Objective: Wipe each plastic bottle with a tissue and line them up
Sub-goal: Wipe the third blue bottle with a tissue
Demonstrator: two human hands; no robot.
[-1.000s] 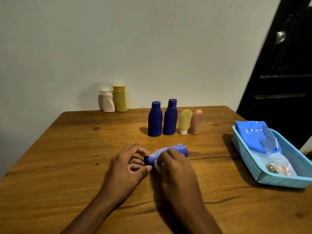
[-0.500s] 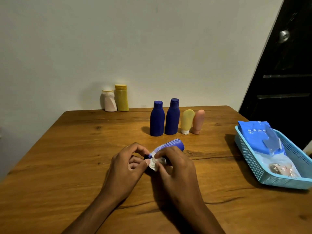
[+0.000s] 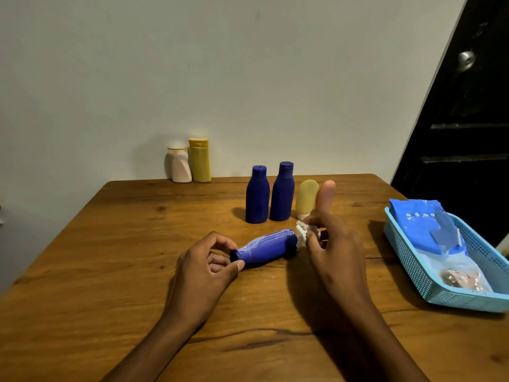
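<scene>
A blue plastic bottle (image 3: 265, 248) lies on its side on the wooden table (image 3: 110, 257), cap end to the left. My left hand (image 3: 205, 267) grips it at the cap end. My right hand (image 3: 332, 244) holds a crumpled white tissue (image 3: 302, 233) at the bottle's base end. Behind stand two upright dark blue bottles (image 3: 257, 198) (image 3: 282, 191), then a yellow tube (image 3: 306, 198) and a pink tube (image 3: 325, 195), in a row. A white bottle (image 3: 179, 165) and a yellow bottle (image 3: 199, 160) stand by the wall.
A light blue plastic basket (image 3: 413, 271) at the right table edge holds a blue tissue pack (image 3: 425, 227) and another packet. A pale wall lies behind the table; a dark door (image 3: 468, 119) is at the right.
My right hand has slid with the tissue from the bottle's neck to its base end, uncovering the bottle body. My left hand stays on the cap end.
</scene>
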